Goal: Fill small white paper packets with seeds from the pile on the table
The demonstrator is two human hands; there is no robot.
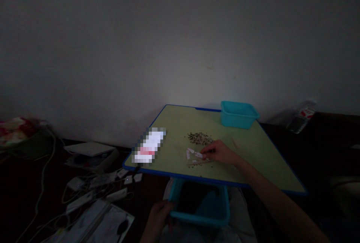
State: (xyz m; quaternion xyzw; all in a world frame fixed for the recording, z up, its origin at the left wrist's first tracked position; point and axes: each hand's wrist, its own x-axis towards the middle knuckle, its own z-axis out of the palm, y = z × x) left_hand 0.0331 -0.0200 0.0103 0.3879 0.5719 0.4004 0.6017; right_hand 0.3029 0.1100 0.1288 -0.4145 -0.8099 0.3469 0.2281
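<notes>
My right hand (218,152) reaches over the folding table and pinches a small white strip (199,155) between thumb and fingers. More small white pieces (188,154) lie just beside it, on what looks like a clear bag. Behind them is a loose pile of small dark and pale grains (200,138), with a few scattered toward the front edge. In my lap, below the table's edge, sits a blue plastic basket (199,218), dark inside. My left hand (161,213) is closed at its left rim; the fingertips are dim.
The yellowish tabletop (250,149) has a blue edge. A second blue basket (239,117) stands at its back right corner; a lit phone (150,147), blurred out, lies at the left. Cables and white adapters (112,183) and papers (95,222) cover the floor at left. A wall rises behind.
</notes>
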